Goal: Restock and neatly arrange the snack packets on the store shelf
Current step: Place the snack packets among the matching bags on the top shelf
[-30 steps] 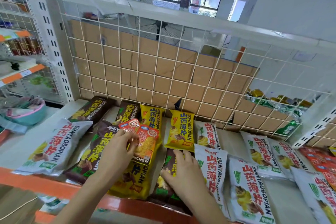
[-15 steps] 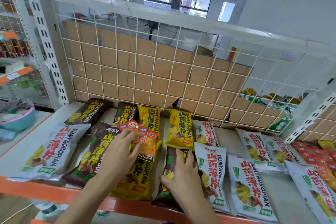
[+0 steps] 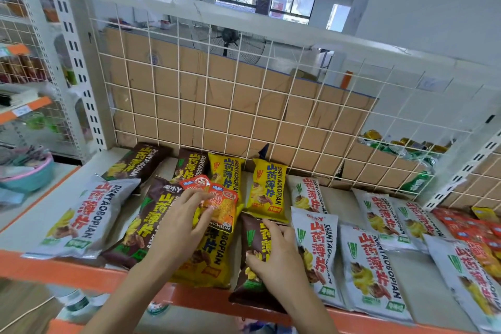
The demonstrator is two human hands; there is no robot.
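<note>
Center-lower frame: left hand [image 3: 176, 228] pinches small orange snack packets [image 3: 221, 206] above a yellow yam-chip packet [image 3: 214, 260]. Right hand [image 3: 273, 252] curls round a brown yam-chip packet [image 3: 250, 236] lying over the shelf's orange front lip [image 3: 54, 268]. Best bet: slide brown one back, square with the yellow, light grip since chips crush. The orange ones likely belong with the red packet pile [image 3: 471, 228], right edge.

One head cam, wide-angle: looks fwd & down onto shelf [image 3: 54, 268] from close, wire grid [image 3: 244, 106] straight ahead.
</note>
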